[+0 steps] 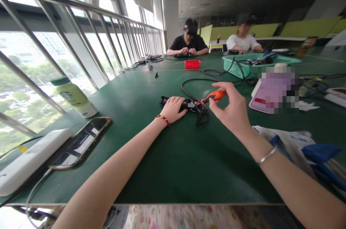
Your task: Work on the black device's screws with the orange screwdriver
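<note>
My left hand (174, 108) lies on a small black device (189, 106) on the green table (167, 157), fingers curled over it and pressing it down. My right hand (229, 108) pinches an orange-handled screwdriver (213, 96), whose tip points down-left into the device. A black cable (189, 85) runs from the device in a loop, and a coil of it lies just below the screwdriver. Each wrist wears a bracelet.
A phone (81, 142) and a white power bank (29, 158) lie at the near left, a bottle (74, 96) behind them. A second phone (270, 94), a green basket (243, 65), a red tray (192, 64) and cloth (305, 149) are around. Two people sit at the far end.
</note>
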`<move>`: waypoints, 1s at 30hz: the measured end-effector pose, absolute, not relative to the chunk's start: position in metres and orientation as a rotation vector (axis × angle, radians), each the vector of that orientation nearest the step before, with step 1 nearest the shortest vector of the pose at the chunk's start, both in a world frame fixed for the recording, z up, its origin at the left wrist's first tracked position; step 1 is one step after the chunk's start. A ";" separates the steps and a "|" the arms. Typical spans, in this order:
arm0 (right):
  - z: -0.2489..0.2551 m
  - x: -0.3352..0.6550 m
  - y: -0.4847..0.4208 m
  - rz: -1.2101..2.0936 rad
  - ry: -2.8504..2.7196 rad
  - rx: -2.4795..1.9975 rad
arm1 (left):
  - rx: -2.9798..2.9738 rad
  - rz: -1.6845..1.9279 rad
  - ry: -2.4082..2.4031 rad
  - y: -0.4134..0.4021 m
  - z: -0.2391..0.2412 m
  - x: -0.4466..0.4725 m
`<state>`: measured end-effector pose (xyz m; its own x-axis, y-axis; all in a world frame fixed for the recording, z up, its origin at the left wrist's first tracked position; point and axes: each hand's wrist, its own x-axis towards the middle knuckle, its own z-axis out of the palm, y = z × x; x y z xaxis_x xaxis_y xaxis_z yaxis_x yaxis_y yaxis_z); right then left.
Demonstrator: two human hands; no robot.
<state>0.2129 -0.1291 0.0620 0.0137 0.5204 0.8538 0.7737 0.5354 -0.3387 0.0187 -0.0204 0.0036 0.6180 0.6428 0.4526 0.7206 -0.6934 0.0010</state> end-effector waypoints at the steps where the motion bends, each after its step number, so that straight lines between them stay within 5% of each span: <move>1: 0.062 0.213 -0.129 -0.281 -1.647 -1.127 | -2.658 -0.636 -1.133 -0.020 0.003 0.019; 30: 0.062 0.212 -0.130 -0.287 -1.633 -1.264 | -2.666 -0.643 -1.135 -0.021 0.003 0.019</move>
<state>0.2118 -0.1305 0.0617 0.0569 0.5882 0.8067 0.8280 0.4237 -0.3673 0.0188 -0.0206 0.0035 0.6164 0.6443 0.4526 0.7193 -0.6947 0.0093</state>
